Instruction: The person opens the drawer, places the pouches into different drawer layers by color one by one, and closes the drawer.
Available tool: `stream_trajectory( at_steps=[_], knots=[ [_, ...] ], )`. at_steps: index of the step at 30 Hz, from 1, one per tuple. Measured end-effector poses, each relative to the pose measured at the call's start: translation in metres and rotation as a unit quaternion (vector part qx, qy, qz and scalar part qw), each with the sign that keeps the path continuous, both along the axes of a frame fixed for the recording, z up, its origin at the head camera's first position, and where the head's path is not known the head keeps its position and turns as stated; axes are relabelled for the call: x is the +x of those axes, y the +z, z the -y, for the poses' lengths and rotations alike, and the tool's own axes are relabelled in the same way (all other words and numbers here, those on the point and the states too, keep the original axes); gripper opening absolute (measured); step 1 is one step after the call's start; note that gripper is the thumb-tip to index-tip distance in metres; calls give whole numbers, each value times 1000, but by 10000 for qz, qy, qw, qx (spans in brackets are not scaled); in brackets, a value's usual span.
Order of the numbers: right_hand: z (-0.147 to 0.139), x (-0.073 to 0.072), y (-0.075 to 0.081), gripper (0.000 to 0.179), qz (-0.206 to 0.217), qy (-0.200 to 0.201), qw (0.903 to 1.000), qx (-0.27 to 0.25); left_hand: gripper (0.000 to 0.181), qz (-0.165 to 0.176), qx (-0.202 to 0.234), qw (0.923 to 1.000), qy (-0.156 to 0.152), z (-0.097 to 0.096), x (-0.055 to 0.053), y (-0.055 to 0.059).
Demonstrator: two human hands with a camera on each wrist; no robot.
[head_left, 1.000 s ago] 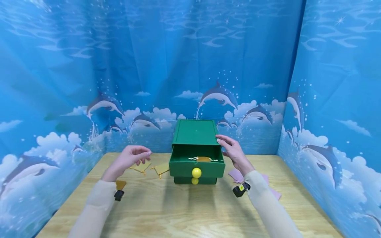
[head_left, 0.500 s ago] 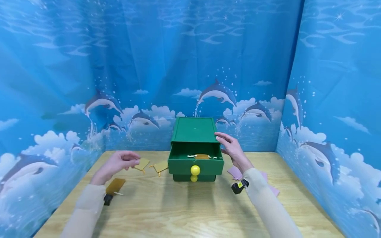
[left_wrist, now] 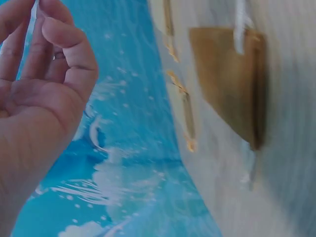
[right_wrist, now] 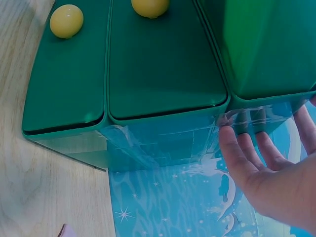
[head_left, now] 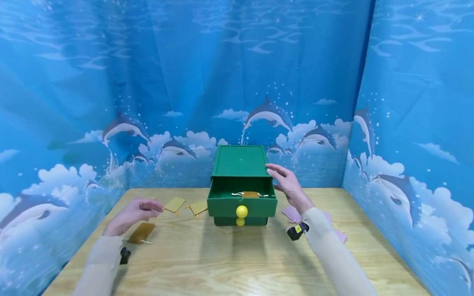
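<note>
The inside of the open upper drawer point(head_left: 242, 200) of the green drawer box point(head_left: 240, 164) is only partly seen from the head view: a brown pouch point(head_left: 251, 194) with pale cord lies in it, its lower part hidden behind the drawer front. The right wrist view shows none of this — only the two drawer fronts from outside, each with a yellow knob point(right_wrist: 66, 20), and the box's side. Whether the lower drawer holds anything cannot be told.

The right hand point(head_left: 286, 186) is held at the box's upper right edge, fingers nearly straight and relaxed; in the right wrist view the fingertips point(right_wrist: 229, 148) are seen against the side wall, gripping nothing. The pink pouches point(head_left: 292, 214) on the table point(head_left: 229, 259) are largely covered by the right forearm.

The left hand point(head_left: 131, 213) is raised over the table's left part, well apart from the box, fingers loosely curled with thumb and fingertips close together. Nothing is seen held, either there or in the left wrist view, where the palm point(left_wrist: 34, 98) is cut off by the frame edge. Just beside it lies a dark brown pouch point(head_left: 141, 233) — blurred in the wrist view point(left_wrist: 232, 79). Two yellow pouches point(head_left: 175, 204) lie between the hand and the box.
</note>
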State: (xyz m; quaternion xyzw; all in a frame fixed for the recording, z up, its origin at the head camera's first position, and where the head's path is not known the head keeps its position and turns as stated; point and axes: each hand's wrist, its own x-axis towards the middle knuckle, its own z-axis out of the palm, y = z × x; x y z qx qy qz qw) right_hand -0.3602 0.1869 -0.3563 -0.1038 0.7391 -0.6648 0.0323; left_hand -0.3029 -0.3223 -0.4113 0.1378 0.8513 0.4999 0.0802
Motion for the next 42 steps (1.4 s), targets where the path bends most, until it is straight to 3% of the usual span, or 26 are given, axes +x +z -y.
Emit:
stream_trajectory(
  at_steps=[12,22,30,36,42],
  knots=[
    [1,-1,0,50,-29,14,10000,5,43,186,-81,9997,-153,21,-2,-20],
    [1,2,3,51,6,24,10000,-31,48,476,-112,9987,108,31,2,-28],
    [1,1,1,50,13,60,10000,-72,49,389,-204,9982,-400,44,3,-34],
    [1,3,3,51,-8,-2,10000,-66,55,457,-302,9969,-556,50,2,-37],
    [2,3,3,51,-29,15,10000,-77,55,269,-674,9937,-855,53,1,-37]
  ],
)
